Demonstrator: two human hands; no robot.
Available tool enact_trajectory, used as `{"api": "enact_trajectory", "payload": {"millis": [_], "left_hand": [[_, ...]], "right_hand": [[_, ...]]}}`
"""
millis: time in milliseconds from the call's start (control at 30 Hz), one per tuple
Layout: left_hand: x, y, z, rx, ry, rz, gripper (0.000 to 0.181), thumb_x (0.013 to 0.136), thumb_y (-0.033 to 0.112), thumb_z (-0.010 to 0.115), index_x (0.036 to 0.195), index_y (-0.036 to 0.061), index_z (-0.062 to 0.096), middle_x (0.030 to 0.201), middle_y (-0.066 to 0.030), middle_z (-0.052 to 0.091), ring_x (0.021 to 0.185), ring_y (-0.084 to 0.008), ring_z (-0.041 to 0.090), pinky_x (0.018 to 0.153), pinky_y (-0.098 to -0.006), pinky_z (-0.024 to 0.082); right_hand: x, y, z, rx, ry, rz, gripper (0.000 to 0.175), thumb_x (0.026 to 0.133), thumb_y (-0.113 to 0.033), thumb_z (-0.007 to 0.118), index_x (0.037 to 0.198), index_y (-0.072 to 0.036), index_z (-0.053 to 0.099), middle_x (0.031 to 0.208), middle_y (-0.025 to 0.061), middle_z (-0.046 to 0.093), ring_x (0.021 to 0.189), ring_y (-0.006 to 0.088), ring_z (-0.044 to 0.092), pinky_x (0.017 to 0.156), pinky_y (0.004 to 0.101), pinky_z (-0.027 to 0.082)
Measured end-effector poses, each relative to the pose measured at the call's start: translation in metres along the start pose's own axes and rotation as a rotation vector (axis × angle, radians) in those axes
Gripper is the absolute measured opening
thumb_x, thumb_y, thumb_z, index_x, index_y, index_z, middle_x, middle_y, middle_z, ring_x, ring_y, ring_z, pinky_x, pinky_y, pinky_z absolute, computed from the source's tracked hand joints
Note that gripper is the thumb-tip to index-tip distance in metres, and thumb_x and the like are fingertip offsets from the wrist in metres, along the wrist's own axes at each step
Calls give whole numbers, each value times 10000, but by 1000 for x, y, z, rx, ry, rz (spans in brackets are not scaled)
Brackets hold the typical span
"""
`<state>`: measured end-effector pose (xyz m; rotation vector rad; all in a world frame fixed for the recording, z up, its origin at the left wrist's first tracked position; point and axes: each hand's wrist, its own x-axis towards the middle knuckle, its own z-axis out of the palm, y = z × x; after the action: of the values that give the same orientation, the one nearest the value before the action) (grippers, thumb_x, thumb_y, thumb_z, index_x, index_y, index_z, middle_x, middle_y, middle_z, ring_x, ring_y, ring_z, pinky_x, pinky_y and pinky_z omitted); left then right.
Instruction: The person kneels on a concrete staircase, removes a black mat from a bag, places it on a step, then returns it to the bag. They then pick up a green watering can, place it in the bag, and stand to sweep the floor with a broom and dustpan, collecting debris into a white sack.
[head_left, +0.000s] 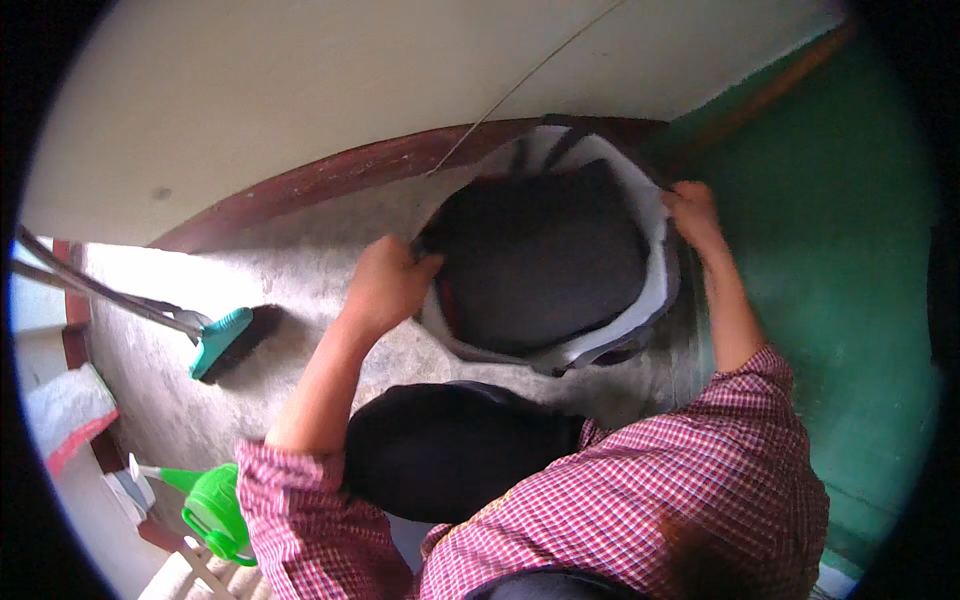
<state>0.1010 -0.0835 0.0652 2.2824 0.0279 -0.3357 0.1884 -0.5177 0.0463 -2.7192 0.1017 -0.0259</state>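
Note:
Before me on the concrete floor is a large open bag (656, 281), pale grey on the inner side with dark edging and dark straps at its far end. A broad black thing (547, 255) fills most of its opening; what it is I cannot tell. My left hand (394, 281) grips the bag's left edge, thumb towards the opening. At the upper right, my right hand (691, 214) has its fingers closed on the opposite edge. Both hands look slightly blurred. Closer to my body lies a black rounded shape (457, 450), partly hidden by my checked shirt.
A green wall (832, 300) rises close on the right, a cream wall (337, 82) beyond the bag. A thin cord (525, 79) hangs there. Leftward on the floor (300, 240) rests a teal broom (217, 341); a green watering can (217, 506) and a white sack (67, 412) are at lower left.

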Motion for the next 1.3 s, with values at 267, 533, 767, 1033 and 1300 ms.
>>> {"api": "enact_trajectory", "payload": {"millis": [267,533,767,1033,1300], "left_hand": [[117,32,63,110,133,25,282,831,248,574,872,-5,693,805,-206,682,856,-399,653,811,-454,510],[134,8,80,-158,-12,-130,351,832,263,615,743,-75,648,696,-225,653,688,-347,673,670,-434,533],[91,-5,38,-505,-269,-168,512,851,413,652,711,-78,615,642,-135,631,502,-169,587,474,-326,497],[-21,-106,27,-607,2,-349,360,892,294,603,813,-55,641,685,-104,658,567,-161,624,539,-286,517],[-183,-183,35,-889,173,-716,271,895,262,612,878,-8,636,768,-96,668,647,-164,635,604,-289,538]], "right_hand": [[35,109,-16,-84,229,121,314,826,-246,611,683,32,586,689,190,585,625,272,542,605,411,430],[105,166,86,-67,275,323,408,871,-359,583,973,33,635,976,243,632,855,379,629,776,472,487],[31,125,47,1227,421,620,586,942,-528,424,1280,-59,518,1361,118,480,1205,259,466,937,456,404],[-73,61,186,1768,-468,1186,405,897,-172,444,1244,36,459,1324,253,431,1217,442,438,992,604,408],[20,1,145,1685,-238,1248,555,814,-3,445,1356,72,348,1453,227,307,1368,411,239,1055,721,228]]}}
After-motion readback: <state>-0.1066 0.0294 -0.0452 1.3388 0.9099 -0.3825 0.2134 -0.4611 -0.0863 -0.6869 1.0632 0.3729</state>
